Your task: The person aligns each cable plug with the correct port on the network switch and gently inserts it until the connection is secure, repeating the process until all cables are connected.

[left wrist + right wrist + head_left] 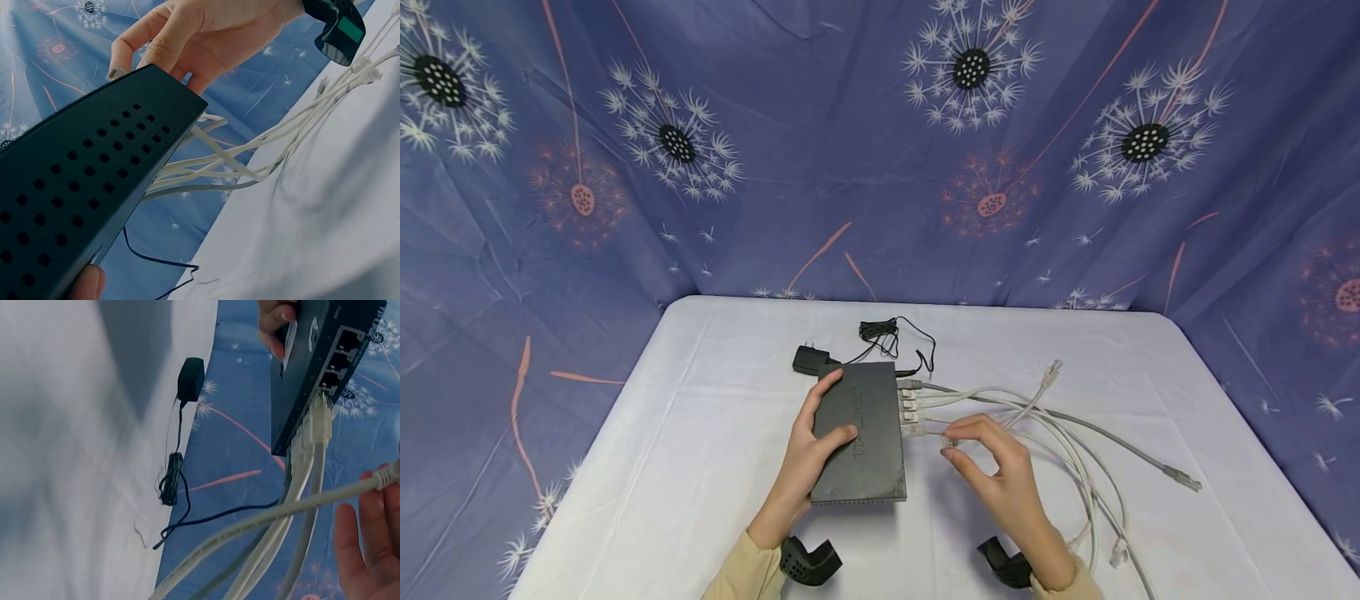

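My left hand (pixel 801 458) grips a black network switch (pixel 876 467) by its left side, thumb on the top face, holding it tilted over the table. Vent holes (pixel 90 169) line the side seen in the left wrist view. Several ethernet plugs (pixel 911 406) sit in a row along the right edge of the switch. Bare ports (pixel 339 362) show beside them in the right wrist view. Just right of the plugged row, my right hand (pixel 1003 471) pinches the plug of a white ethernet cable (pixel 262 515) between thumb and fingers. Its tip is mostly hidden by the fingers.
A black power adapter (pixel 810 360) and its bundled cord (pixel 877 331) lie behind the switch. White cables (pixel 1086 483) curve across the right side of the table, with a loose plug (pixel 1051 372) and a grey cable's plug (pixel 1182 477) farther out.
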A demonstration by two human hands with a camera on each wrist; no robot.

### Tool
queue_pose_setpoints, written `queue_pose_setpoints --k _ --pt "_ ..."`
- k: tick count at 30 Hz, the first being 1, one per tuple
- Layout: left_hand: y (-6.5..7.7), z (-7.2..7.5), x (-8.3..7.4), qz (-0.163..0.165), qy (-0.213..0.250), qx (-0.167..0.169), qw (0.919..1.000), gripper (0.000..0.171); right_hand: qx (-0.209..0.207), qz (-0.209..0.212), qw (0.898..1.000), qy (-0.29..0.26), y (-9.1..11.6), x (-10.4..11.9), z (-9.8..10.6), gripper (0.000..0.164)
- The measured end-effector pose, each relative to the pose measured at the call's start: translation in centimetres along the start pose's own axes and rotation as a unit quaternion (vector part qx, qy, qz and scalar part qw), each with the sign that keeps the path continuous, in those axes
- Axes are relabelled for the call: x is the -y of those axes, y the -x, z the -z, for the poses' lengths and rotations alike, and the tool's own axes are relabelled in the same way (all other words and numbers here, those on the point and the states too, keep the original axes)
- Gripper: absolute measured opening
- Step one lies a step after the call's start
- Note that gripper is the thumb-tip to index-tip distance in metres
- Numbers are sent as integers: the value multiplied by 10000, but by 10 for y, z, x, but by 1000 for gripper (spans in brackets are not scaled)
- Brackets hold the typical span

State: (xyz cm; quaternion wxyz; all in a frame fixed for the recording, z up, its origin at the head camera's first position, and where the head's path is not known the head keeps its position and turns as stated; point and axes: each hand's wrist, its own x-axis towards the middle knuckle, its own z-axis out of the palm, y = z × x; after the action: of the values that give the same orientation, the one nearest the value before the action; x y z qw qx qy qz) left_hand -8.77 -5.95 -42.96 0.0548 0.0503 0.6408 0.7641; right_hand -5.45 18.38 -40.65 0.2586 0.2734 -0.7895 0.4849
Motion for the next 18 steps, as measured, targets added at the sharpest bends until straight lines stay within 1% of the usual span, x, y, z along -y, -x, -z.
queue_pose_setpoints --k 3,5,11,15,18 --pt "0 0 0 -9 4 -5 10000 70 62 99 9999 8 -1 1 -3 36" --pt "0 -1 0 -12 52 5 10000 70 72 177 9998 104 -1 0 -5 36" --pt "-1 -1 -1 -40 56 -8 10000 70 208 166 9983 526 0 0 -8 37" --pt "0 -1 -2 -37 54 -8 10000 70 306 221 9970 672 0 0 -10 39" --pt "0 -1 -2 -37 72 -1 10000 70 294 274 9966 713 0 -1 -11 40"
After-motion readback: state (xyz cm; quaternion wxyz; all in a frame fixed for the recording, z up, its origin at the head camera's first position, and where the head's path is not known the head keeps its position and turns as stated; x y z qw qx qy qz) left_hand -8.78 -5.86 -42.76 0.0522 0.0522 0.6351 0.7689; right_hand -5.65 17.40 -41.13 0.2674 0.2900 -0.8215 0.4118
